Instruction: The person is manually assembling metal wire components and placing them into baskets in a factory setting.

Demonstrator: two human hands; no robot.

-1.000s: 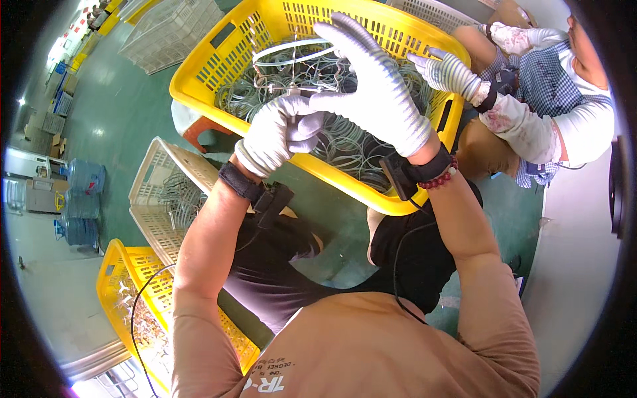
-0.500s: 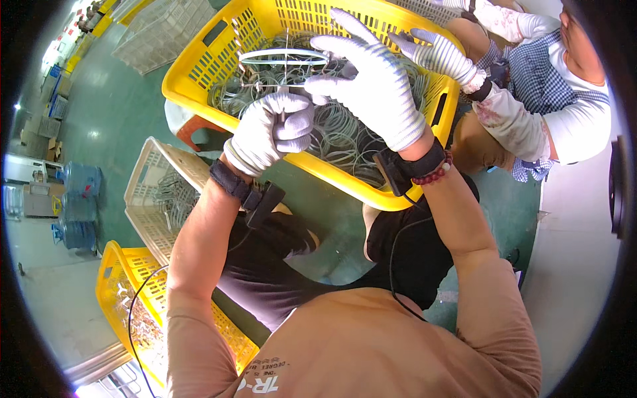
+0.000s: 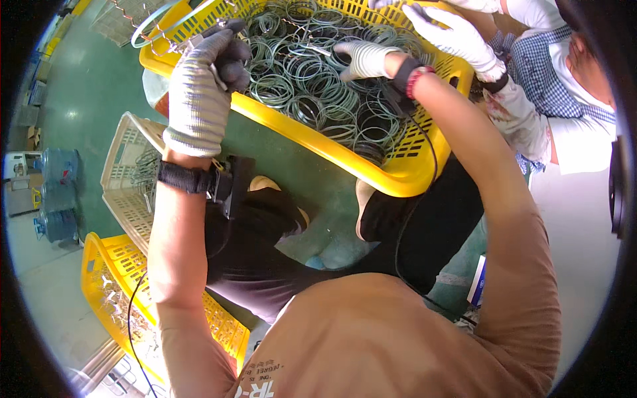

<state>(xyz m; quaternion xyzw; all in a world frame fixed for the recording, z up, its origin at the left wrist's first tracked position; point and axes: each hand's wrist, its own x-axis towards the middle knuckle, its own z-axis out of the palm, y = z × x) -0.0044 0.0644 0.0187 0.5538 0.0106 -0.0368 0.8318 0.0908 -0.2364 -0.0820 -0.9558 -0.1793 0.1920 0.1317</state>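
My left hand [image 3: 206, 93], in a striped white and grey glove, is raised over the near left rim of a yellow plastic basket [image 3: 292, 136]. Its fingers are closed on a ring fitted with thin wire prongs [image 3: 179, 25], which sticks out past the basket's left corner. Inside the basket lies a tangled heap of grey-green metal rings [image 3: 305, 73]. My right hand [image 3: 368, 60], gloved the same way, reaches down among them. Its thumb and fingers are curled but apart, close to the rings; the fingertips are partly hidden.
At the right, a co-worker's gloved hand [image 3: 451, 36] hovers over the basket's far right side. A pale crate [image 3: 123, 149] holding wire pieces and another yellow basket [image 3: 96, 265] with small parts stand at my left. Large blue water bottles [image 3: 60, 192] stand farther left.
My left hand has moved left and closer, carrying the pronged ring out from over the basket's middle. My right hand has left that ring and lowered into the heap.
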